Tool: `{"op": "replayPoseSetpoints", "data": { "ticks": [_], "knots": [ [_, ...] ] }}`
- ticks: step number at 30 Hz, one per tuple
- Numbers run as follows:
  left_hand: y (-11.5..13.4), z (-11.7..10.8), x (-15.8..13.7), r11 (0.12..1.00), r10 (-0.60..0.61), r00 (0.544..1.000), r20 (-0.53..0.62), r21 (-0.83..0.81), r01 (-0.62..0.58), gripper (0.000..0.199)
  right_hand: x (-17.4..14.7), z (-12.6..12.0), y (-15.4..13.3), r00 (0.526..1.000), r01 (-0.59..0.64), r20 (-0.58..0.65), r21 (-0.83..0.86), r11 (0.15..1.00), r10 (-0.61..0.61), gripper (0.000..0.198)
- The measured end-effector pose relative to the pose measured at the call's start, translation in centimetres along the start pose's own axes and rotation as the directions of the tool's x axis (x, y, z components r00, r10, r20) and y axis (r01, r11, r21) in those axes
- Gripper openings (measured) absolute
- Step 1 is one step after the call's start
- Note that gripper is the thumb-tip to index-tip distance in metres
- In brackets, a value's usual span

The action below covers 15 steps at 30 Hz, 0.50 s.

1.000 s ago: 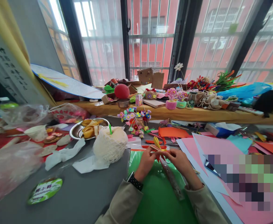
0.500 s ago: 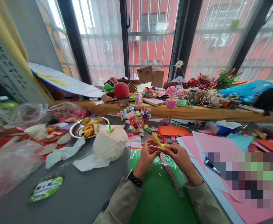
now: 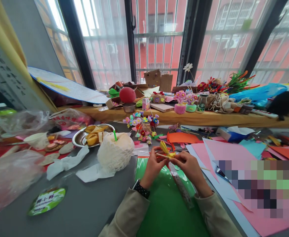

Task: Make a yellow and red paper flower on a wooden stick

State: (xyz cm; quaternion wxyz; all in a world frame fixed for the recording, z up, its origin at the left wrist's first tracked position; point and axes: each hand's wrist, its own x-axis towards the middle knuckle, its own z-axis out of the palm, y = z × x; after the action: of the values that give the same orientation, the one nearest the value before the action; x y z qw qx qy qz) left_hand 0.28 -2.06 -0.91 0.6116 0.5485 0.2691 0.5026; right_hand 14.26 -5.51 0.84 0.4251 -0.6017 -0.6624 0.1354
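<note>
Both hands meet over a glossy green sheet (image 3: 171, 214). Between their fingertips is a yellow paper strip (image 3: 163, 147), folded or wrapped about a thin pale stick (image 3: 162, 156). My left hand (image 3: 155, 167) pinches the stick and the paper from the left. My right hand (image 3: 188, 164) pinches the yellow paper, and the stick's far end pokes out beyond it to the right. The fingers partly hide where paper and stick meet. Below the hands, a patterned ruler-like strip (image 3: 182, 192) and a scissors handle (image 3: 176, 167) lie on the green sheet.
Left of the hands stand a netted coconut (image 3: 116, 153) with a green straw and a steel bowl (image 3: 79, 140) of peels. Colourful small flowers (image 3: 143, 126) are behind. Pink paper (image 3: 230, 153) and a phone (image 3: 222, 172) lie right. A cluttered ledge (image 3: 208, 119) runs under the window.
The view has shifted slightly. Both hands keep their pinch on the stick and yellow paper, with only slight movement of the fingers.
</note>
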Motion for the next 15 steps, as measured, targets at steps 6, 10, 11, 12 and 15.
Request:
{"op": "replayPoseSetpoints", "data": {
  "ticks": [6, 10, 11, 12, 15],
  "knots": [
    [0.15, -0.44, 0.30, 0.997, -0.076, 0.996, 0.052, 0.024, 0.074, 0.044, 0.07, 0.22, 0.08, 0.998, 0.058, -0.001, -0.022, 0.998, -0.058, 0.035],
    [0.33, -0.54, 0.31, 0.993, -0.116, 0.985, 0.124, 0.007, 0.116, 0.037, 0.01, 0.32, 0.00, 0.997, 0.082, -0.006, -0.050, 0.995, -0.082, 0.034],
    [0.34, -0.54, 0.30, 0.993, -0.114, 0.985, 0.129, 0.007, 0.114, 0.035, -0.03, 0.35, -0.06, 0.996, 0.085, -0.013, -0.054, 0.995, -0.086, 0.034],
    [0.32, -0.55, 0.30, 0.994, -0.107, 0.986, 0.131, 0.010, 0.106, 0.035, -0.07, 0.38, -0.12, 0.996, 0.087, -0.019, -0.056, 0.995, -0.088, 0.033],
    [0.21, -0.57, 0.28, 0.996, -0.083, 0.989, 0.123, 0.049, 0.078, 0.034, -0.14, 0.45, -0.23, 0.996, 0.081, -0.032, -0.053, 0.995, -0.083, 0.032]
  ]
}}
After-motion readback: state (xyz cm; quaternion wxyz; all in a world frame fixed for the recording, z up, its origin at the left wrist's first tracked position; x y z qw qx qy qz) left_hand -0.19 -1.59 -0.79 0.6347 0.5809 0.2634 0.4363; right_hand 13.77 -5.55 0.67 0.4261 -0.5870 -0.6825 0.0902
